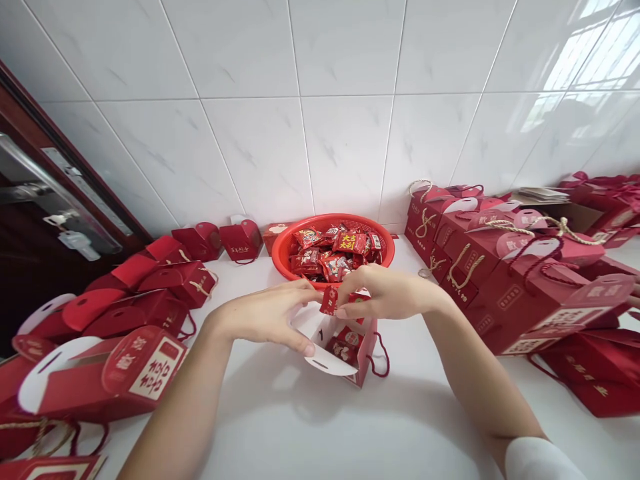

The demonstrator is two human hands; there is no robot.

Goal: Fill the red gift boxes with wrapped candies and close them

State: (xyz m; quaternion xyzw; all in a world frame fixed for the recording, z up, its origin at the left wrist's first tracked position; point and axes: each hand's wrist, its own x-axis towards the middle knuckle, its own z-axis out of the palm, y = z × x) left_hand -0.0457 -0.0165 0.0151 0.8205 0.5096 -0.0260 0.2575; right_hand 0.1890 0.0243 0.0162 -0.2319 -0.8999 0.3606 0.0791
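Note:
An open red gift box with white inner flaps and a dark red cord handle stands in front of me, with red packets inside. My left hand grips its left side, the thumb pressed on the white flap and the fingers partly hidden behind. Above the opening, my right hand pinches a small red snack packet between thumb and fingers. Just behind the box sits a red plastic basket holding several red wrapped snack packets.
Several red gift boxes crowd the left side, beside a dark door with keys. More boxes with rope handles are stacked at right. Part of another person's hand shows at the right edge. A tiled wall backs the white table.

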